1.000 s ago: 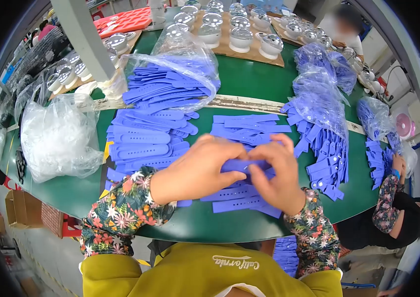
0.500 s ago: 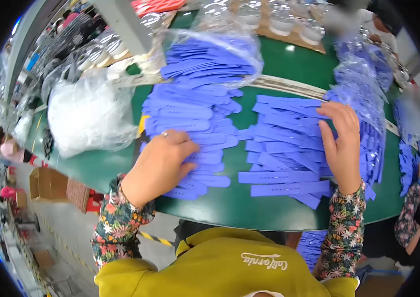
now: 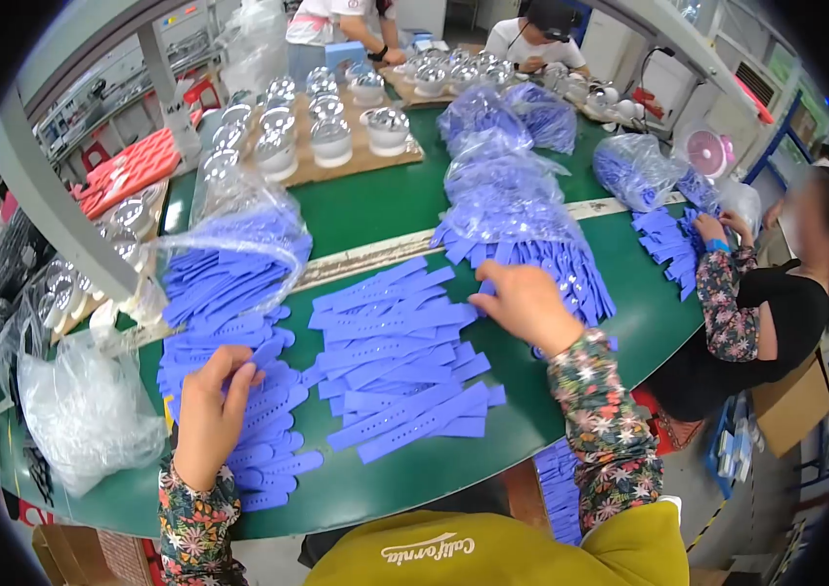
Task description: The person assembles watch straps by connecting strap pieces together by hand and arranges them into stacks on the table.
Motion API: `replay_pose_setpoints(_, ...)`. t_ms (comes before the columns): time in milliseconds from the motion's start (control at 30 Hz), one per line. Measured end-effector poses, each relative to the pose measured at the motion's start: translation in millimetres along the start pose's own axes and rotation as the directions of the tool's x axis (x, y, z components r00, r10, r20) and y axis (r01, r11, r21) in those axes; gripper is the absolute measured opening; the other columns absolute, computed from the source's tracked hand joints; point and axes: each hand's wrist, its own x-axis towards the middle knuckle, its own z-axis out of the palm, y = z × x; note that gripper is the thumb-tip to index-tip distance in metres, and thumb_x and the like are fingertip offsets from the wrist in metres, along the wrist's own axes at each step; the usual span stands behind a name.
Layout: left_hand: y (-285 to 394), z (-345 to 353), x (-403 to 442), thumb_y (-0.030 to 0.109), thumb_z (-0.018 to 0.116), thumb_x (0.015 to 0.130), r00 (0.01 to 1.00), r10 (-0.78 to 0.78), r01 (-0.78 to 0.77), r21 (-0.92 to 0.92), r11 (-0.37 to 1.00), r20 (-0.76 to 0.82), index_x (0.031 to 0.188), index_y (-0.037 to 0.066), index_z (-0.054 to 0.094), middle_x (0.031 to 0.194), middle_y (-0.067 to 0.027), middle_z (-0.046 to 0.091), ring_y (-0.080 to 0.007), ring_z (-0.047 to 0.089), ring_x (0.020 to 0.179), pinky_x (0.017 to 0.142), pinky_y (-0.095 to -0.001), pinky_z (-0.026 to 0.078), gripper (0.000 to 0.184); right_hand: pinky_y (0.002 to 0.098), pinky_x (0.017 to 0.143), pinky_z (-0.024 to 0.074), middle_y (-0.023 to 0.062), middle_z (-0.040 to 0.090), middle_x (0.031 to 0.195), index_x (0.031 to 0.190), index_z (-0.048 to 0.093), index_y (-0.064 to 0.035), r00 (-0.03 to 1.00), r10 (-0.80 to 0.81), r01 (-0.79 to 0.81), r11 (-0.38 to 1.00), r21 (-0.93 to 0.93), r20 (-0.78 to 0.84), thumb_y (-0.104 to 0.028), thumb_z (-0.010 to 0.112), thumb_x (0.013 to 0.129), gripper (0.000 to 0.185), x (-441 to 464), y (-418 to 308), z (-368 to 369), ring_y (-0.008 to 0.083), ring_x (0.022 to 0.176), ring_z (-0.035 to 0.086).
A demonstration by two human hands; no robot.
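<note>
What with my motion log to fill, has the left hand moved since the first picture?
Yes, leftward: the left hand is now much closer to the white plastic bag at far left.

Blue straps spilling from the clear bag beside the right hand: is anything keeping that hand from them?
Nothing visible stands in the way: the right hand is right at the near, uncovered ends of the blue straps. The clear bag covers only their far part.

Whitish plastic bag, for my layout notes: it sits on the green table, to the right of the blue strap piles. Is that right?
No, the side is wrong. The head view shows the whitish plastic bag on the green table, to the left of the blue strap piles.
</note>
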Motion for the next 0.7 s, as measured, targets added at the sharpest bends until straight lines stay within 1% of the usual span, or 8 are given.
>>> replay_pose_setpoints(33, 6, 5, 9, 0.001, 0.061, 0.093, 1.000, 0.019, -0.019, -0.005, 1.000, -0.007, 0.101, -0.002, 0.064, 0.086, -0.0145, 0.069, -0.0214, 0.066, 0.066, 0.063, -0.0318, 0.053, 0.009, 0.0488, 0.062, 0.0507, 0.0139, 0.067, 0.071, 0.094, 0.067, -0.0114, 1.000, 0.009, -0.011, 0.995, -0.102, -0.022, -0.038, 0.072, 0.085, 0.029, 3, -4, 9, 0.0368, 0.070, 0.067)
replay_pose_setpoints(167, 43, 17, 38, -0.001, 0.058, 0.094, 0.993, 0.120, -0.121, -0.126, 0.985, -0.023, 0.110, -0.001, 0.065, 0.086, -0.0128, 0.069, -0.0179, 0.065, 0.064, 0.062, -0.0298, 0.053, 0.017, 0.0492, 0.057, 0.0490, 0.0131, 0.065, 0.067, 0.087, 0.064, -0.0113, 0.999, 0.023, -0.029, 0.990, -0.138, -0.044, -0.040, 0.073, 0.083, 0.030, 5, -4, 20, 0.0364, 0.066, 0.066)
replay_pose_setpoints(267, 51, 18, 48, -0.003, 0.057, 0.093, 0.973, 0.230, -0.232, -0.057, 0.971, -0.025, 0.114, -0.001, 0.066, 0.088, -0.0128, 0.066, -0.0197, 0.064, 0.063, 0.063, -0.0311, 0.052, 0.024, 0.0498, 0.058, 0.0484, 0.0131, 0.065, 0.067, 0.086, 0.061, -0.0099, 0.998, 0.030, -0.035, 0.995, -0.090, -0.048, -0.031, 0.074, 0.083, 0.025, 2, 3, 20, 0.0372, 0.066, 0.066)
replay_pose_setpoints(333, 45, 14, 47, -0.004, 0.055, 0.093, 0.953, 0.294, -0.289, -0.074, 0.954, 0.073, 0.116, -0.004, 0.064, 0.098, -0.0103, 0.066, -0.0123, 0.063, 0.067, 0.061, -0.0262, 0.051, 0.025, 0.0501, 0.059, 0.0482, 0.0143, 0.065, 0.069, 0.089, 0.059, -0.0087, 0.992, 0.080, -0.073, 0.995, 0.070, -0.093, -0.019, 0.070, 0.084, 0.016, -3, 17, 21, 0.0387, 0.068, 0.065)
replay_pose_setpoints(533, 49, 7, 46, -0.004, 0.060, 0.089, 0.997, 0.001, 0.016, -0.226, 0.974, 0.077, 0.115, -0.002, 0.066, 0.092, -0.0056, 0.066, -0.0103, 0.063, 0.069, 0.064, -0.0249, 0.050, 0.027, 0.0324, 0.061, 0.0509, 0.0063, 0.062, 0.070, 0.110, 0.055, -0.0050, 0.983, 0.178, -0.140, 0.902, 0.408, -0.056, 0.006, 0.055, 0.083, 0.029, -9, 13, -28, 0.0200, 0.069, 0.069)
replay_pose_setpoints(600, 48, 7, 47, -0.003, 0.062, 0.088, 0.997, -0.020, 0.034, -0.197, 0.980, 0.071, 0.115, -0.002, 0.066, 0.092, -0.0051, 0.066, -0.0098, 0.063, 0.071, 0.065, -0.0244, 0.050, 0.027, 0.0304, 0.060, 0.0512, 0.0026, 0.061, 0.075, 0.113, 0.056, -0.0036, 0.954, 0.295, -0.236, 0.643, 0.728, 0.049, 0.010, 0.051, 0.084, 0.032, -5, 7, -32, 0.0156, 0.073, 0.068)
replay_pose_setpoints(633, 46, 8, 46, -0.002, 0.064, 0.087, 0.996, 0.034, -0.018, -0.172, 0.985, 0.086, 0.115, -0.001, 0.066, 0.094, -0.0056, 0.067, -0.0103, 0.064, 0.075, 0.068, -0.0250, 0.051, 0.028, 0.0304, 0.060, 0.0512, 0.0026, 0.061, 0.075, 0.113, 0.056, -0.0036, 0.958, 0.282, -0.230, 0.648, 0.726, 0.051, 0.010, 0.051, 0.084, 0.032, -2, 2, -30, 0.0156, 0.073, 0.068)
replay_pose_setpoints(700, 43, 9, 46, -0.001, 0.066, 0.086, 0.993, 0.075, -0.062, -0.141, 0.988, 0.091, 0.115, -0.001, 0.066, 0.095, -0.0062, 0.068, -0.0109, 0.064, 0.079, 0.071, -0.0256, 0.052, 0.029, 0.0268, 0.060, 0.0497, 0.0016, 0.060, 0.079, 0.118, 0.057, -0.0027, 0.954, 0.293, -0.168, 0.321, 0.932, 0.071, 0.010, 0.050, 0.086, 0.036, 6, -10, -25, 0.0132, 0.071, 0.064)
